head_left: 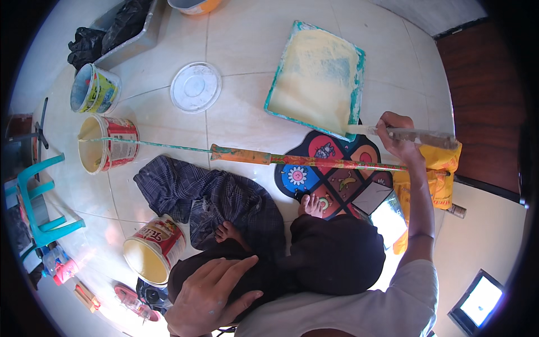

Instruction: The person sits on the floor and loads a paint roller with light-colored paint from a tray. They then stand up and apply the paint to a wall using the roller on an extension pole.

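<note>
My right hand (397, 135) is closed around a flat, paint-smeared wooden stick (426, 137). Its pale end reaches the near right corner of a green-rimmed paint tray (272, 101), which is coated with cream paint. My left hand (210, 295) is over my dark-clothed leg, fingers apart and holding nothing. A long roller pole (241, 154) with an orange grip lies across in front of me. Its thin metal end rests over a red-and-white bucket (120, 145); its far end passes under my right forearm.
Another cream-smeared bucket (163, 241) lies tilted near my left. A yellow-green bucket (104, 92), a round white lid (196, 87) and a checked cloth (224, 196) are on the tiles. A patterned mat (342, 182) and yellow bag (441, 168) sit at right, a teal stool (42, 196) at left.
</note>
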A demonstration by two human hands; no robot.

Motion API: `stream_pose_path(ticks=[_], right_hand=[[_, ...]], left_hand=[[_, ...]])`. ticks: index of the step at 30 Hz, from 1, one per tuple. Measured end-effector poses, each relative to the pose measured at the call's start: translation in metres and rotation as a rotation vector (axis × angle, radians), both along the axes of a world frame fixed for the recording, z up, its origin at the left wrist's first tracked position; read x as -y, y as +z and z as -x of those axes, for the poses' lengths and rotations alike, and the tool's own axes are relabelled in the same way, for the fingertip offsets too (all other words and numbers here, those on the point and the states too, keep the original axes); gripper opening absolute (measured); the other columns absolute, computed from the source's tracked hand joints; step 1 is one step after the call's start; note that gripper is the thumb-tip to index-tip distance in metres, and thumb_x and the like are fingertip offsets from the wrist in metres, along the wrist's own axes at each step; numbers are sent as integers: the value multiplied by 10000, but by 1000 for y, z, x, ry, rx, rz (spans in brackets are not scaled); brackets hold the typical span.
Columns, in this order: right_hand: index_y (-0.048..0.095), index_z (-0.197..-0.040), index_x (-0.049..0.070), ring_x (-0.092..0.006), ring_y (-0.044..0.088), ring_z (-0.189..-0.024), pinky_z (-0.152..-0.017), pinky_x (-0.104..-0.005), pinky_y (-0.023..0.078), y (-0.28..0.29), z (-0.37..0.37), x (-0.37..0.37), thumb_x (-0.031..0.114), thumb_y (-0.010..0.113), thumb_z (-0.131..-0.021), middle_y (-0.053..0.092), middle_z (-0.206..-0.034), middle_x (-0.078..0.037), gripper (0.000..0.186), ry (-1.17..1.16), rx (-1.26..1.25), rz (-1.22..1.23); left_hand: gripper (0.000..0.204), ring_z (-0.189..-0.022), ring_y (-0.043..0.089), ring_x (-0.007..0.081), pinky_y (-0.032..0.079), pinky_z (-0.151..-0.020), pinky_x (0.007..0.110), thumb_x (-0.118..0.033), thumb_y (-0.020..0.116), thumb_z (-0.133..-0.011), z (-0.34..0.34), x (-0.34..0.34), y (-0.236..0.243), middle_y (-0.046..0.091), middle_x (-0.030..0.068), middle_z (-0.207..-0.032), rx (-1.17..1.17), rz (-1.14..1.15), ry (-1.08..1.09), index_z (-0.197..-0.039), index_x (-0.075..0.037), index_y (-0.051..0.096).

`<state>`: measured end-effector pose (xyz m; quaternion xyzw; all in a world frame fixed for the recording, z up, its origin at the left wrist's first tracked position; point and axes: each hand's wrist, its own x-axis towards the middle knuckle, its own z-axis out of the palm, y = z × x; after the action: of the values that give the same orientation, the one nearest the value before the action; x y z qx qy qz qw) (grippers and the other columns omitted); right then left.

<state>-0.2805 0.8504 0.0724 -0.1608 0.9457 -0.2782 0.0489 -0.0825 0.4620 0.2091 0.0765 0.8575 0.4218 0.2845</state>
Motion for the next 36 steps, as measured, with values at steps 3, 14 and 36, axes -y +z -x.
stream_pose_path(ticks=[3, 14, 36], right_hand=[[529, -699, -13, -170, 430, -496, -498, -324, 377, 7, -2, 5, 44, 597, -840, 487, -575, -108, 166, -70, 53, -44], [518, -714, -9, -160, 378, -520, -506, -313, 364, -2, 20, -3, 57, 592, -848, 456, -568, -94, 167, -25, 45, 38], [573, -731, 0, -82, 411, -540, -502, -283, 354, -23, 12, -3, 100, 555, -902, 498, -564, -31, 199, -142, 50, 146]], left_hand=[[497, -1023, 614, 341, 497, -880, 402, -233, 692, -837, -1, 0, 2, 632, 160, -1114, -5, 6, 5, -1280, -56, 553], [481, -1037, 620, 327, 499, -886, 394, -187, 709, -823, -1, -1, 4, 637, 151, -1131, 14, 23, 26, -1259, -44, 566], [501, -1057, 610, 343, 491, -904, 404, -207, 703, -828, -2, -2, 1, 630, 166, -1145, 10, -6, 5, -1278, -47, 555]])
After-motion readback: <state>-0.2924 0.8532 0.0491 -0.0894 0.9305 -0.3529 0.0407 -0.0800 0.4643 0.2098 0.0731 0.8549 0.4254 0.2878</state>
